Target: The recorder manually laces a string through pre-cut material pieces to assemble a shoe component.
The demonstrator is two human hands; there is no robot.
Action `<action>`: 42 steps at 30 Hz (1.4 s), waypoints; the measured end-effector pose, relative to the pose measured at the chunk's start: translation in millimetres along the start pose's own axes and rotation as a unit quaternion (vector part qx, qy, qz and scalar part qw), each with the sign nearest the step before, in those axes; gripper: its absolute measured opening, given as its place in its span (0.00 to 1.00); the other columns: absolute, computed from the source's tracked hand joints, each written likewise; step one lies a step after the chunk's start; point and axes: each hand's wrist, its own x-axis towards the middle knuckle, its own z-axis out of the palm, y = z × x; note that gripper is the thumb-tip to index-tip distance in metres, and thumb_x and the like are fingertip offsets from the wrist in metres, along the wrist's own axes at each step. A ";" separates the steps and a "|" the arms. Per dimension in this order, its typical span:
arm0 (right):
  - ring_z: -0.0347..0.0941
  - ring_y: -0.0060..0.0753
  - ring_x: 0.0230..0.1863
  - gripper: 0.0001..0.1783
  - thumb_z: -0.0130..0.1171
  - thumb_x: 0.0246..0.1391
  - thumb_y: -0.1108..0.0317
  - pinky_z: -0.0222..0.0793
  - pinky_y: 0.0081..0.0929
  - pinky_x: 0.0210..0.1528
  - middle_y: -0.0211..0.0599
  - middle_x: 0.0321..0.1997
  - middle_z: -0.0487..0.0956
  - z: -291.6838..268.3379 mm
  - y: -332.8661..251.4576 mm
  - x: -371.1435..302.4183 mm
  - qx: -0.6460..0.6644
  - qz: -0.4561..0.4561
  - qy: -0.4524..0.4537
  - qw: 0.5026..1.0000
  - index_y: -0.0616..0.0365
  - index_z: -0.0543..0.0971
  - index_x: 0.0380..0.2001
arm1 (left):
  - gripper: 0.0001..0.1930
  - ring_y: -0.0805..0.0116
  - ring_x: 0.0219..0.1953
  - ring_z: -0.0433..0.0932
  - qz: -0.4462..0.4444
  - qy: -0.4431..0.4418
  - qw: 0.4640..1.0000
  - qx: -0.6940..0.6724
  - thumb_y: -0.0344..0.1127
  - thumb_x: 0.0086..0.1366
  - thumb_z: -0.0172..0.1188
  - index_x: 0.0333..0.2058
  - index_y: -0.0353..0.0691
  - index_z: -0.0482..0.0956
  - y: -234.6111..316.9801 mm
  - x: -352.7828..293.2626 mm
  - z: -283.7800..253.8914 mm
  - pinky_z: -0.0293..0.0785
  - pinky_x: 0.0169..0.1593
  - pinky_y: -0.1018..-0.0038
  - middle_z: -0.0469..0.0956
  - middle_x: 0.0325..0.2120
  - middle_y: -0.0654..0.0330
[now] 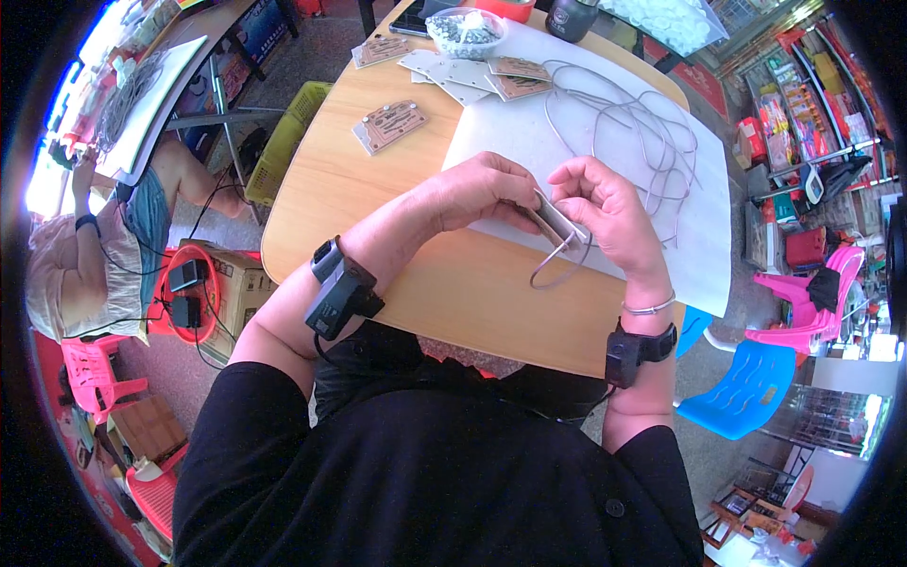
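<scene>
My left hand is closed on a small flat card, held tilted above the near part of a white sheet. Against the card's right side, the fingers of my right hand are bent together; what lies between them is too small to make out. A thin grey cord hangs in a loop below the card. More grey cord lies in loose coils on the sheet. One brown patterned card rests on bare wood to the left, others lie farther back beside white-faced cards.
Along the far edge of the wooden table stand a clear bowl of small pieces and a dark cup. A yellow basket is left of it, a blue chair to the right. Another person sits at the far left.
</scene>
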 end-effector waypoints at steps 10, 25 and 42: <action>0.70 0.16 0.31 0.04 0.54 0.54 0.75 0.68 0.19 0.35 0.27 0.27 0.76 3.2 2.9 1.3 -0.079 -0.017 0.012 0.997 0.63 0.74 0.34 | 0.08 0.59 0.37 0.79 -0.005 0.005 1.000 0.014 0.26 0.54 0.57 0.29 0.23 0.76 2.7 -2.0 1.6 0.80 0.43 0.70 0.77 0.32 0.48; 0.66 0.12 0.28 0.06 0.52 0.57 0.71 0.64 0.16 0.30 0.22 0.26 0.74 -4.0 8.5 2.1 -0.033 0.033 -0.012 0.999 0.62 0.76 0.34 | 0.10 0.59 0.36 0.79 0.001 0.005 1.000 0.010 0.25 0.55 0.54 0.33 0.21 0.74 2.6 -0.8 -1.7 0.78 0.45 0.70 0.77 0.33 0.47; 0.68 0.15 0.32 0.10 0.50 0.58 0.72 0.65 0.16 0.35 0.26 0.31 0.77 -9.5 1.0 -0.5 -0.080 -0.034 -0.001 0.996 0.63 0.78 0.40 | 0.11 0.57 0.40 0.78 0.014 0.018 1.000 0.019 0.27 0.57 0.52 0.35 0.21 0.73 6.4 -1.2 -1.2 0.78 0.47 0.69 0.76 0.36 0.46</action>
